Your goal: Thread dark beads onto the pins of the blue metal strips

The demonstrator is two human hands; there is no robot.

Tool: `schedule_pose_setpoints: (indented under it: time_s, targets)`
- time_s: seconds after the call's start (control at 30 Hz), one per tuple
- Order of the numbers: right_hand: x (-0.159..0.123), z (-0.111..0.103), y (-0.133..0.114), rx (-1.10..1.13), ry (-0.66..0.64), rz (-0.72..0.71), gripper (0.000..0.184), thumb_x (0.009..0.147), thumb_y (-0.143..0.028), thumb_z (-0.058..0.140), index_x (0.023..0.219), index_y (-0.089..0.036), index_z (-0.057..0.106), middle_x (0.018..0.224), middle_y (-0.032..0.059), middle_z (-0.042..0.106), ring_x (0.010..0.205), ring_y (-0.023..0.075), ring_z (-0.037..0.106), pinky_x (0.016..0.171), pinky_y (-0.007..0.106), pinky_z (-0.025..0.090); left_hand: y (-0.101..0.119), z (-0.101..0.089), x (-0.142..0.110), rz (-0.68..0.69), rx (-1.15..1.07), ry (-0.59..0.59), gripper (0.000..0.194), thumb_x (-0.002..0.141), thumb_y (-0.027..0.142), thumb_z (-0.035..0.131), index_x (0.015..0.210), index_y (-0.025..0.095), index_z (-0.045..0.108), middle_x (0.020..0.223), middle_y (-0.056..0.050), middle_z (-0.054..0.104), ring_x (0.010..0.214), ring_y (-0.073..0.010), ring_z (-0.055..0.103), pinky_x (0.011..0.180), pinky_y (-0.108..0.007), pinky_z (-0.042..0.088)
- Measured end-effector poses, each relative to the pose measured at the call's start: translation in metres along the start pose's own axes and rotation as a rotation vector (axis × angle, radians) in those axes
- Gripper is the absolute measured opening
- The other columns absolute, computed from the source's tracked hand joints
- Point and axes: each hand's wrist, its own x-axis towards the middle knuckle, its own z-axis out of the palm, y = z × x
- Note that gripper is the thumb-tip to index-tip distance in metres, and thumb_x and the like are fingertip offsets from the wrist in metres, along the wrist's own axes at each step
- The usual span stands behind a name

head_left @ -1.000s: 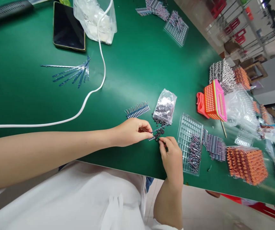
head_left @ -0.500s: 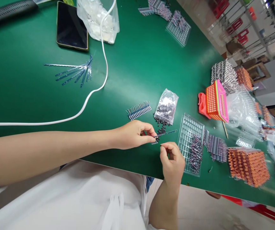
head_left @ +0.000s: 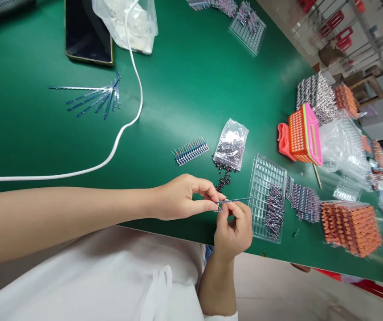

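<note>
My left hand (head_left: 188, 197) pinches a thin blue strip (head_left: 234, 200) between thumb and fingertips, and the strip's free end points right. Just below it, my right hand (head_left: 234, 229) is closed in a pinch, fingertips meeting the strip near the left thumb. A tiny dark piece sits at those fingertips, too small to make out fully. Small dark bead-like parts (head_left: 223, 182) lie loose above my hands, by a clear plastic bag (head_left: 232, 142) of the same parts. A blue strip with a row of wire leads (head_left: 190, 151) rests left of the bag.
To the right are a clear compartment tray (head_left: 257, 196) partly filled with wire-legged parts, dark strips (head_left: 305, 203) and an orange stack (head_left: 352, 228). An orange-pink basket (head_left: 303, 136) stands behind. On the left lie fanned blue strips (head_left: 94, 98), a white cable (head_left: 120, 136) and a phone (head_left: 87, 33).
My right hand has moved up and left with its tiny dark piece, from apart to touching the strip. My left hand has lowered slightly with the strip. The whole view has shifted a little.
</note>
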Motion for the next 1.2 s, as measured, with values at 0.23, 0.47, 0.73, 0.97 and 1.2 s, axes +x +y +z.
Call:
schedule_pose_setpoints:
  time_s: [0.23, 0.47, 0.73, 0.97, 1.2]
  targets:
    - [-0.0004, 0.0, -0.0007, -0.02, -0.004, -0.039, 0.016, 0.087, -0.009, 0.067, 0.097, -0.021, 0.067, 0.086, 0.0021, 0.066, 0.076, 0.0129, 0.065, 0.065, 0.027, 0.056, 0.0001, 0.0005, 0.0005, 0.005, 0.007, 0.014, 0.013, 0.088, 0.028, 0.066, 0.091, 0.016, 0.069, 0.112, -0.009, 0.077, 0.11, -0.022, 0.071, 0.098, -0.036, 0.055]
    - [-0.002, 0.0001, 0.0007, -0.053, -0.018, -0.056, 0.011, 0.088, -0.01, 0.065, 0.091, -0.021, 0.065, 0.086, 0.0028, 0.065, 0.078, 0.0139, 0.066, 0.066, 0.028, 0.057, -0.0007, 0.0029, -0.0009, 0.057, 0.057, 0.005, 0.012, 0.09, 0.027, 0.064, 0.09, 0.015, 0.068, 0.113, -0.011, 0.077, 0.116, -0.0208, 0.069, 0.102, -0.031, 0.053]
    - [-0.0029, 0.0003, 0.0007, -0.081, 0.044, -0.08, 0.016, 0.087, -0.009, 0.066, 0.097, -0.021, 0.066, 0.088, 0.0036, 0.069, 0.079, 0.015, 0.068, 0.067, 0.029, 0.059, 0.0011, 0.0036, -0.0015, 0.092, 0.06, 0.001, 0.01, 0.09, 0.024, 0.063, 0.09, 0.015, 0.068, 0.117, -0.011, 0.076, 0.114, -0.0198, 0.07, 0.101, -0.03, 0.054]
    - [-0.0034, 0.0018, -0.0005, -0.087, 0.062, 0.01, 0.006, 0.089, -0.018, 0.068, 0.094, -0.021, 0.067, 0.082, 0.002, 0.068, 0.075, 0.0145, 0.068, 0.065, 0.028, 0.057, -0.0014, 0.0038, -0.0027, 0.12, 0.109, -0.023, 0.011, 0.091, 0.024, 0.062, 0.092, 0.015, 0.068, 0.117, -0.012, 0.076, 0.116, -0.0198, 0.069, 0.101, -0.029, 0.053]
    - [-0.0025, 0.0017, -0.0004, -0.09, 0.036, -0.008, 0.006, 0.09, -0.019, 0.067, 0.096, -0.021, 0.068, 0.083, 0.0021, 0.069, 0.076, 0.014, 0.067, 0.065, 0.028, 0.056, -0.0019, 0.0042, -0.0029, 0.144, 0.14, -0.026, 0.009, 0.091, 0.022, 0.062, 0.091, 0.016, 0.068, 0.113, -0.011, 0.077, 0.117, -0.0203, 0.068, 0.102, -0.03, 0.052]
